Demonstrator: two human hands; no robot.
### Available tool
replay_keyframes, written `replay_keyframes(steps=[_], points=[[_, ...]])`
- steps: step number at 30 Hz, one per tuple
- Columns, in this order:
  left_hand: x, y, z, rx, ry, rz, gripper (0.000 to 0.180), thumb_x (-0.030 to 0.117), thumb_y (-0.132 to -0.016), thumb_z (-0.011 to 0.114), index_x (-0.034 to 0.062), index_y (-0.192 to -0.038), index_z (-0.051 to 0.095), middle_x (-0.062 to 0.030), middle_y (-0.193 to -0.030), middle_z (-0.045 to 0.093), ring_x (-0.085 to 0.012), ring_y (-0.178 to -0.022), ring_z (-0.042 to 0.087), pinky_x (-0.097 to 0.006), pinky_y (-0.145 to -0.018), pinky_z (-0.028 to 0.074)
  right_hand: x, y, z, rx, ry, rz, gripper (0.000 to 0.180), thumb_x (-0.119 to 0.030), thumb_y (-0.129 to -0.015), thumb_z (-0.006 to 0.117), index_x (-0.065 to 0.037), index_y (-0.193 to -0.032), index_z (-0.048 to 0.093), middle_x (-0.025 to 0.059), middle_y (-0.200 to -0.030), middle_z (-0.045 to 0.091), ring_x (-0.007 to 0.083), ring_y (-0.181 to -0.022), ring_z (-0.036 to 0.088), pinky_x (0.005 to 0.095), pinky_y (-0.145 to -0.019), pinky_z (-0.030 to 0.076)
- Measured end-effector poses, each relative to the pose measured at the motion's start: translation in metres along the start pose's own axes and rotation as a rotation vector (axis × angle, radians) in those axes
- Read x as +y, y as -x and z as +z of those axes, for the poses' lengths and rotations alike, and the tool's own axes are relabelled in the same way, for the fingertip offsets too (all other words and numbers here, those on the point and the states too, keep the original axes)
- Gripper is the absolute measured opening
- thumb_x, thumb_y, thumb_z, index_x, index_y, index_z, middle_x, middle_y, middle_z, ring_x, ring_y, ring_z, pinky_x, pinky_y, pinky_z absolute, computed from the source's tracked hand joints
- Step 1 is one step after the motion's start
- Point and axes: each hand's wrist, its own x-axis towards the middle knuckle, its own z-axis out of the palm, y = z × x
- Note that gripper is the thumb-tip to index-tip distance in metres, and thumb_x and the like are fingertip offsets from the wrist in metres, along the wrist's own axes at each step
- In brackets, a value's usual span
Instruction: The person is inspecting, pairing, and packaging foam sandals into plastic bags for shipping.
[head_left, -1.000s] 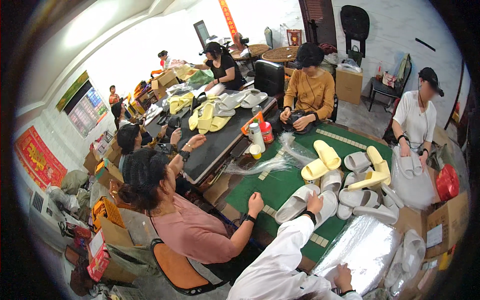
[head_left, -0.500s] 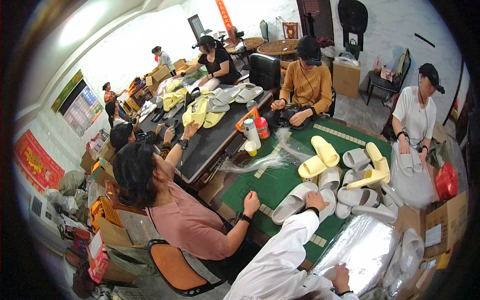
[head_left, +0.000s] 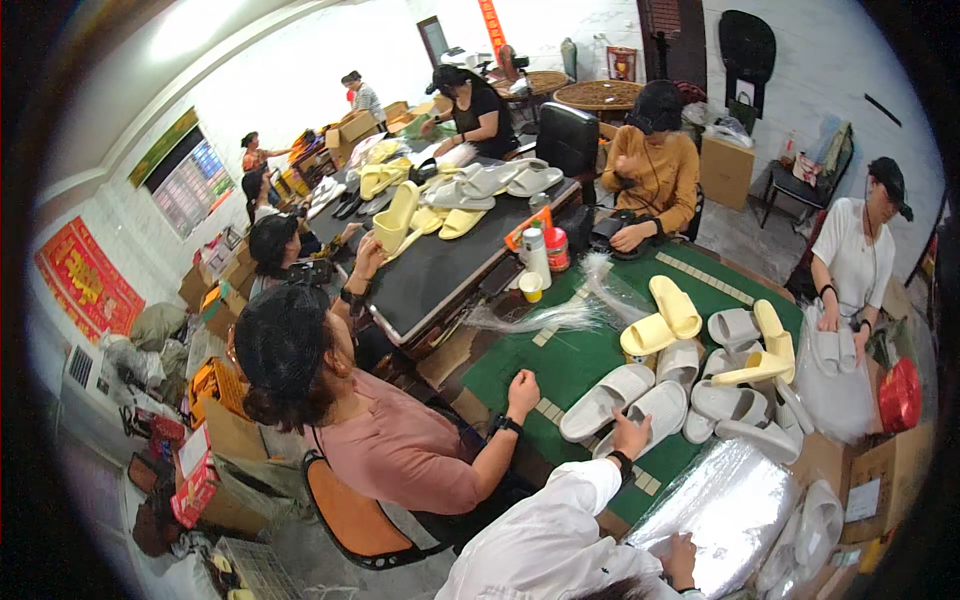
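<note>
My left hand (head_left: 632,436), at the end of a white sleeve, has its fingers around the side of a light grey slipper (head_left: 665,412) on the green table mat. A second grey slipper (head_left: 606,402) lies just left of it, nearly parallel. My right hand (head_left: 679,562) is curled at the near edge of a shiny silver plastic sheet (head_left: 712,498); anything inside its fingers is hidden. More grey slippers (head_left: 728,402) are heaped to the right, with a yellow slipper (head_left: 768,350) on top. Beyond them lies a yellow pair (head_left: 664,318).
At my left sits a person in pink (head_left: 400,440), one hand on the table edge. Clear plastic film (head_left: 545,318), a white bottle (head_left: 536,258) and a paper cup (head_left: 531,288) stand farther back. A cardboard box (head_left: 880,485) and bagged slippers (head_left: 815,525) lie at right. Other people work around a black table (head_left: 440,285).
My left hand has drawn back a little, and the grey slipper under it has turned to lie alongside its neighbour. The person in pink now lifts a yellow slipper. The whole view has shifted slightly.
</note>
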Motion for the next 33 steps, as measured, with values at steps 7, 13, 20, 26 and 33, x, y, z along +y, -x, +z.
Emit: replay_keyframes(steps=[7, 13, 20, 26, 33], points=[[0.028, -0.037, 0.001, -0.465, 0.733, -0.35, 0.08, -0.004, -0.067, 0.058, 0.0138, -0.13, 0.012, -0.0078, -0.064, 0.041, -0.0175, -0.047, 0.042, -0.031, -0.038, 0.035, 0.027, -0.003, 0.022, 0.017, 0.068, 0.006, 0.076, -0.025, -0.059, 0.07, -0.005, -0.124, 0.037, 0.0307, -0.125, 0.03, 0.0416, -0.105, 0.04, 0.0408, -0.089, 0.038], [0.012, -0.048, 0.009, -0.134, 0.888, -0.273, 0.05, -0.009, -0.064, 0.051, 0.0047, -0.108, 0.03, -0.0119, -0.082, 0.045, -0.0188, -0.057, 0.046, -0.032, -0.048, 0.04, -0.008, -0.003, -0.007, 0.027, 0.101, -0.112, 0.076, -0.028, -0.06, 0.069, -0.003, -0.124, 0.037, 0.0325, -0.122, 0.033, 0.0422, -0.106, 0.041, 0.0424, -0.089, 0.035], [0.069, 0.057, -0.014, -0.115, 0.953, -0.244, 0.046, -0.007, -0.068, 0.057, 0.0043, -0.102, 0.027, -0.0132, -0.091, 0.045, -0.0196, -0.076, 0.05, -0.032, -0.063, 0.043, 0.006, 0.001, -0.004, -0.021, 0.028, -0.052, 0.075, -0.03, -0.062, 0.068, -0.006, -0.125, 0.036, 0.03, -0.125, 0.032, 0.0426, -0.111, 0.036, 0.044, -0.09, 0.035], [0.087, 0.157, -0.025, -0.514, 0.949, -0.148, 0.043, -0.006, -0.068, 0.063, 0.0015, -0.097, 0.032, -0.0112, -0.085, 0.05, -0.019, -0.069, 0.054, -0.029, -0.06, 0.046, 0.02, -0.009, 0.011, 0.006, 0.09, -0.206, 0.06, -0.029, -0.064, 0.064, -0.009, -0.117, 0.045, 0.0261, -0.122, 0.038, 0.0402, -0.11, 0.038, 0.0457, -0.089, 0.037], [0.043, 0.188, 0.076, -0.842, 1.197, -0.331, 0.021, -0.007, -0.074, 0.058, -0.0032, -0.091, 0.046, -0.0105, -0.086, 0.053, -0.0199, -0.074, 0.056, -0.027, -0.063, 0.048, 0.042, -0.01, 0.036, 0.201, -0.345, -0.413, 0.042, -0.035, -0.073, 0.056, -0.002, -0.099, 0.055, 0.0148, -0.097, 0.058, 0.0301, -0.093, 0.054, 0.0415, -0.083, 0.041]])
